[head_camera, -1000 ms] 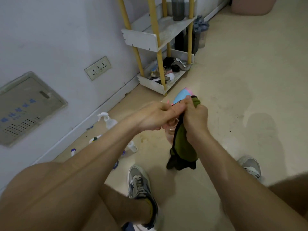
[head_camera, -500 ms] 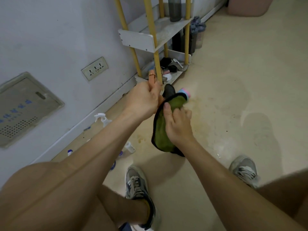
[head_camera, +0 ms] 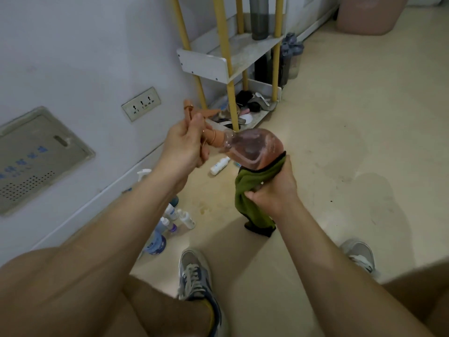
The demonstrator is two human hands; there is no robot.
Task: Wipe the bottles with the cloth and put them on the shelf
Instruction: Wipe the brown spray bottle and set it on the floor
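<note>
Spray bottle (head_camera: 252, 148), pink and clear, is held in the air between both hands. It is above the floor (head_camera: 340, 142) and short of the shelf (head_camera: 206, 66).

- Long axis: near level, running left to right across the view. The orange spray head (head_camera: 215, 139) is at the left end; the base is at the right end, dipped slightly.
- Pointing: the nozzle is aimed up and left toward the wall, and the base faces right, into the cloth.
- Left hand (head_camera: 184, 147): closed round the neck and trigger, so the bottle's weight is taken there.
- Right hand (head_camera: 274, 193): clenched on the green cloth (head_camera: 252, 186). The cloth is bunched against the base, with its tail hanging below the fist. Whether the fingers reach the bottle through it cannot be told.
- Step judged: wiping in progress. Only the base end is covered and the belly is bare of cloth.
- Key relation: the shelf lies ahead of the bottle, past the left hand, so that hand is nearer. The bottle would have to be swung from level to upright, base down, before being set there.
- Shelf: a tall dark bottle (head_camera: 259, 18) stands on the middle tier, and clutter sits on the bottom tier.
- Outward: a white bottle (head_camera: 219, 165) lies on its side on the floor just below the held one. More bottles (head_camera: 170, 215) are grouped by the wall, under the left forearm.
</note>
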